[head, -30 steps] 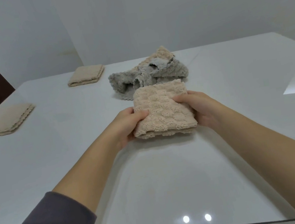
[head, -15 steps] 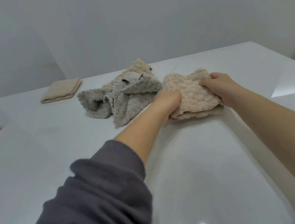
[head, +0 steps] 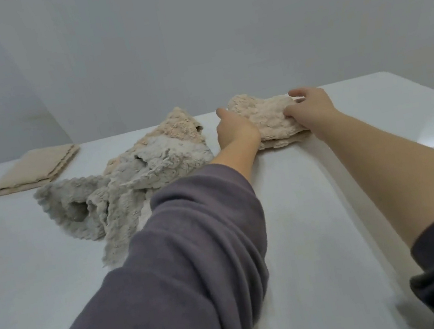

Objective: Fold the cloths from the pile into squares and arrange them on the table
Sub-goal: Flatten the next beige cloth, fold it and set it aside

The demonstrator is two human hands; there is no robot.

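**At the far side of the table, a folded cloth is being set in its place**

Just right of the pile [head: 132, 178], the folded beige cloth [head: 272, 126] is lying on the white table [head: 305, 221] between both hands. The right hand [head: 311, 111] is pinching the cloth's right end, with the thumb lying on top and the fingers curling over the far edge, probably so the layers are not springing open. The left hand [head: 236, 132] is resting against the left edge with one finger pointing straight along it. Its other fingers are hiding behind the back of the hand, so I cannot tell whether it is gripping or only steadying. Holding both ends is likely squaring the bundle before letting go. The pile of grey and beige cloths is waiting unfolded, almost touching the left wrist. Further left, near the far edge, a flat folded cloth [head: 35, 168] is sitting well apart, suggesting that finished squares are being spaced around the table.
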